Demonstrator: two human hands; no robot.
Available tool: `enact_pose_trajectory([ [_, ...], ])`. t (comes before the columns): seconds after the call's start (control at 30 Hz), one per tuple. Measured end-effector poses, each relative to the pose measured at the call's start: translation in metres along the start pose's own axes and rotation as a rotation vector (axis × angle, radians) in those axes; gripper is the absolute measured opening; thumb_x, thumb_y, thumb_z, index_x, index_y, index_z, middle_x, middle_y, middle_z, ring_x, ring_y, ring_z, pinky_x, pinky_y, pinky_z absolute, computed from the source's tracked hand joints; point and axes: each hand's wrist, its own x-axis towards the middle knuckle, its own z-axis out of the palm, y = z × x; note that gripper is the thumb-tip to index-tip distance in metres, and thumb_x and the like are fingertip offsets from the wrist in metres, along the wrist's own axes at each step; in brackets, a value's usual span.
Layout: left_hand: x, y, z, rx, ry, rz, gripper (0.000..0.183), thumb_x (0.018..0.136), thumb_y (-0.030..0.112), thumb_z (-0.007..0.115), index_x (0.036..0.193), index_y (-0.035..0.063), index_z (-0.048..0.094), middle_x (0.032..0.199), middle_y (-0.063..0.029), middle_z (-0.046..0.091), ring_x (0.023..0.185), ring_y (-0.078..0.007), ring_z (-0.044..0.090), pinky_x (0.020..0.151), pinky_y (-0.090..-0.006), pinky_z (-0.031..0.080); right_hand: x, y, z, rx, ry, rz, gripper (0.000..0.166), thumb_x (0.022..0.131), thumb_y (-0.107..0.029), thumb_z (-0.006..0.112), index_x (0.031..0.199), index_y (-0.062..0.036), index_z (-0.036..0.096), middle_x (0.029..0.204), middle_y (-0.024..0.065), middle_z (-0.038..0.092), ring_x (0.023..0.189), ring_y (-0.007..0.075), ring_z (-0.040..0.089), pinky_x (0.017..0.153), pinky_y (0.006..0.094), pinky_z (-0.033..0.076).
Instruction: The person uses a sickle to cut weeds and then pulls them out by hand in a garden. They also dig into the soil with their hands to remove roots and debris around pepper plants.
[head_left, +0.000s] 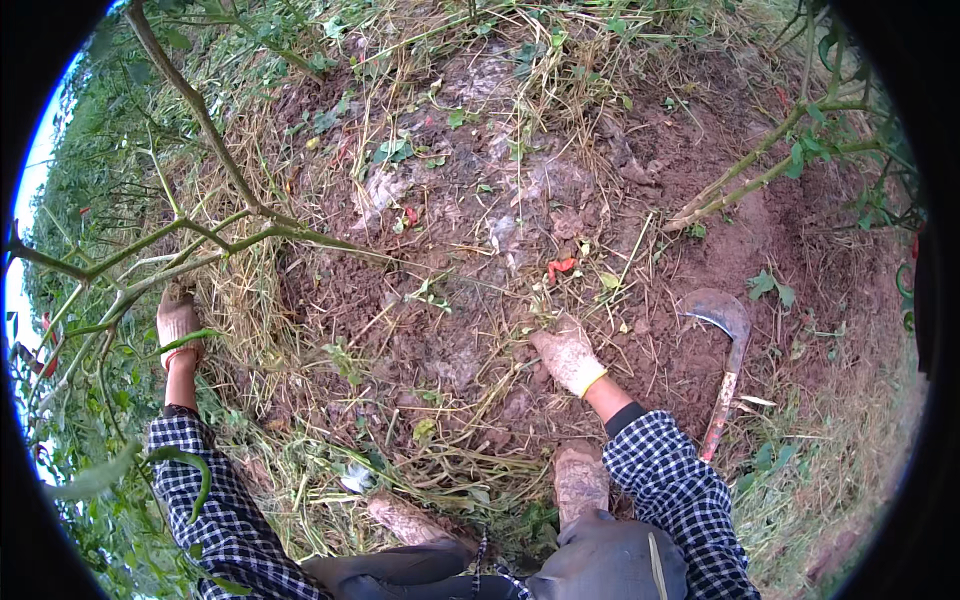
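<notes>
My left hand (178, 322), in a soiled knit work glove, is at the far left beside a heap of dry grass (251, 300); plant branches pass in front of it and its fingertips are partly hidden. At the centre right, my right hand (568, 356), in a dirty white glove with a yellow cuff, reaches down to the reddish soil among weed stems. Its fingers point away and its grip is not clear. A red chili pepper (560, 268) lies just beyond it. To its right a sickle (729, 360) with a curved metal blade and a worn red handle rests on the ground.
Bare branches of a pepper plant (217, 142) cross the upper left, with green chilies hanging low at the left. Another plant's forked stem (739, 180) leans in from the right. My muddy boots (581, 480) stand at the bottom, near cut grass and a small whitish object (356, 478).
</notes>
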Motion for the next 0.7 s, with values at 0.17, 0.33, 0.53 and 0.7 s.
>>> enact_pose_trajectory([
  [0.17, -0.119, -0.204, -0.057, 0.014, -0.191, -0.342, 0.027, 0.099, 0.017, 0.05, 0.114, 0.0028, 0.067, 0.102, -0.0132, 0.074, 0.092, -0.0281, 0.07, 0.086, -0.0355, 0.055, -0.027, -0.003, 0.024, -0.443, 0.286, -0.418, 0.052, 0.091, -0.032, 0.06, 0.134, -0.005, 0.054, 0.096, 0.0221, 0.068, 0.088, 0.0391, 0.066, 0.081, 0.0483, 0.052],
  [0.33, -0.192, -0.044, -0.07, 0.046, -0.227, -0.544, 0.022, 0.088, 0.011, 0.062, 0.107, 0.008, 0.072, 0.119, -0.0142, 0.068, 0.107, -0.0308, 0.066, 0.093, -0.0365, 0.053, -0.104, -0.007, 0.075, -0.775, -0.461, -0.564, 0.059, 0.085, -0.021, 0.061, 0.142, -0.0124, 0.048, 0.079, 0.0206, 0.068, 0.077, 0.037, 0.069, 0.064, 0.047, 0.056],
  [0.53, -0.143, 0.184, -0.082, -0.353, -0.374, -0.031, 0.037, 0.073, -0.003, 0.066, 0.106, 0.0099, 0.074, 0.128, -0.0172, 0.064, 0.111, -0.0344, 0.066, 0.095, -0.0412, 0.054, -0.112, -0.024, 0.072, -0.95, -0.273, -0.902, 0.055, 0.075, -0.016, 0.068, 0.128, -0.0121, 0.058, 0.12, 0.0112, 0.06, 0.105, 0.0325, 0.062, 0.085, 0.0455, 0.051],
  [0.7, -0.132, 0.277, -0.108, -0.648, -0.586, 0.339, 0.039, 0.065, -0.005, 0.064, 0.101, 0.0058, 0.073, 0.126, -0.0179, 0.065, 0.108, -0.0375, 0.066, 0.092, -0.0426, 0.054, -0.069, -0.044, 0.03, -1.251, 0.162, -0.847, 0.038, 0.081, -0.019, 0.063, 0.118, -0.0127, 0.063, 0.131, 0.0115, 0.054, 0.118, 0.0343, 0.052, 0.12, 0.0533, 0.019],
])
